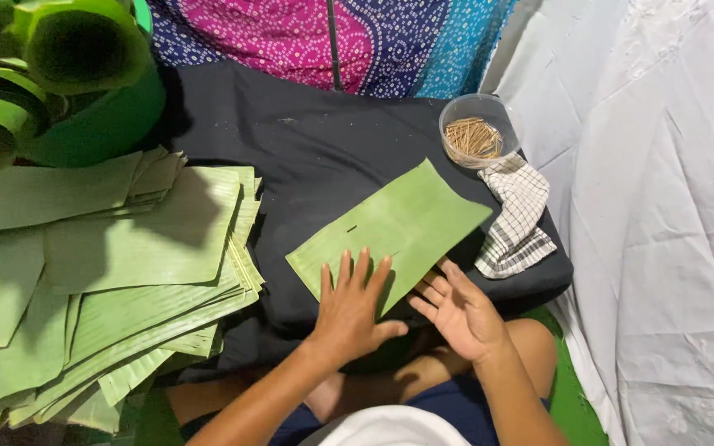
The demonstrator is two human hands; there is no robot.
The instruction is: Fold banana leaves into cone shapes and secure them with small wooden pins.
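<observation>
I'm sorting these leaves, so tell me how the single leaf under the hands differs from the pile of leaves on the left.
The single leaf lies alone and angled on the black cloth; the pile is many pieces stacked and fanned out. The left hand presses flat on the single leaf and the right hand is at its edge; no hand touches the pile. Both are cut green leaf pieces.

Bright, even overhead light, soft shadows beneath the hands, sharp focus throughout.
</observation>
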